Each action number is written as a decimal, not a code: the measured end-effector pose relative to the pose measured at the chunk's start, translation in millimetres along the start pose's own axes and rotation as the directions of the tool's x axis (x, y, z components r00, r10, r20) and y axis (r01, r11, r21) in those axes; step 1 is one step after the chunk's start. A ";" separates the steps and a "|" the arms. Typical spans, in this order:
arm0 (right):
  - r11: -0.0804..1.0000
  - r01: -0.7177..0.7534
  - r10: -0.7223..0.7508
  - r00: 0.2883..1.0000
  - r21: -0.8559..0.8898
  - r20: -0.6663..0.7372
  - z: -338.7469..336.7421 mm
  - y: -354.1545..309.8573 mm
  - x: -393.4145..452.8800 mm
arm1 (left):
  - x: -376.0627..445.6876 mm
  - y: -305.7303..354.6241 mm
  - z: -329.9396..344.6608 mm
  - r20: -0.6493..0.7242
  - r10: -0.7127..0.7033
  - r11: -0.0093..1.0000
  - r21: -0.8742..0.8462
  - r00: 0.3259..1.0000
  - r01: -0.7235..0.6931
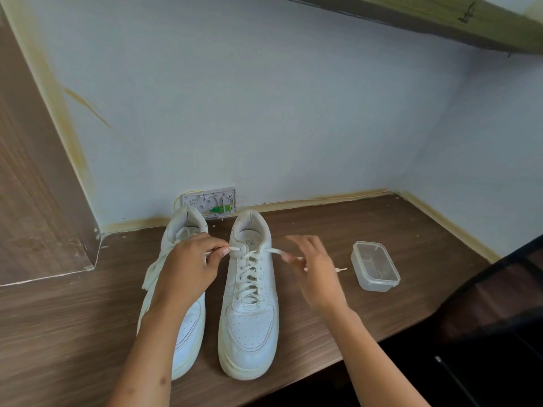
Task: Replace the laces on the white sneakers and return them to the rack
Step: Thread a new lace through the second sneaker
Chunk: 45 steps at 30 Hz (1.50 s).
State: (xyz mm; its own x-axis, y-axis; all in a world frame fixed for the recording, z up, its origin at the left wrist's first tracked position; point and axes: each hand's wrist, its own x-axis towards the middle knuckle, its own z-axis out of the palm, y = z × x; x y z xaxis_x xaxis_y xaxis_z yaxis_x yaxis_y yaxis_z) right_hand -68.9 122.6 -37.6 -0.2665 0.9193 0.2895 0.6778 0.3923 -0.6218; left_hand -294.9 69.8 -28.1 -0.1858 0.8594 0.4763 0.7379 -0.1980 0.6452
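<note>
Two sneakers stand side by side on the desk (367,230), toes toward the person. The left hand (188,265) lies over the left sneaker (188,327); the laced right sneaker (249,324) sits between it and the right hand (311,268). Right of the right hand stands a plastic container (374,265); behind the sneakers, a wall outlet box (210,201).

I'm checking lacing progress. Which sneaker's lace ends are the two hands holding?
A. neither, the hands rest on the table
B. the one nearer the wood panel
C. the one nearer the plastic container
C: the left hand and right hand each pinch a lace end at the top eyelets of the laced sneaker, the one nearer the plastic container.
</note>
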 end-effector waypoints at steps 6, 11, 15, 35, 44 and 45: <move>0.999 0.025 -0.025 1.000 -0.036 -0.001 16.6 -13.0 2.4 | -0.6 2.2 -4.3 -0.010 -0.060 0.998 0.033 0.998 0.060; 0.987 -0.161 0.158 0.976 0.009 0.148 -12.1 -15.9 2.7 | -4.1 14.2 -12.8 0.109 -0.195 0.980 0.059 0.975 0.190; 0.978 -0.175 0.123 0.923 0.113 0.365 -33.9 -35.8 -18.9 | -16.2 32.5 -25.1 0.184 -0.300 0.945 -0.080 0.936 0.318; 0.923 -0.019 -0.082 0.966 0.384 0.245 -15.7 -65.6 -16.4 | -39.0 49.0 -36.4 0.486 -0.224 0.701 -0.521 0.845 0.486; 0.921 -0.121 -0.039 0.917 0.371 0.397 -3.2 -64.4 -10.1 | -34.7 23.4 -9.8 0.124 -0.057 0.953 -0.288 0.991 0.091; 0.913 -0.129 -0.052 0.904 0.386 0.424 -3.9 -64.4 -9.8 | -35.0 22.5 -7.4 0.105 -0.019 0.966 -0.253 0.994 0.045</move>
State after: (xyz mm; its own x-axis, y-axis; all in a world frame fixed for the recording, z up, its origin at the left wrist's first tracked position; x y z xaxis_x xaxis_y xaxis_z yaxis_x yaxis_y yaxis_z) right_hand -107.3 88.2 2.5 -0.5664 0.8240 -0.0144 0.3890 0.2519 -0.8861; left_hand -276.6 31.7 -25.9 -0.1307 0.9079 0.3983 0.5408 -0.2715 0.7962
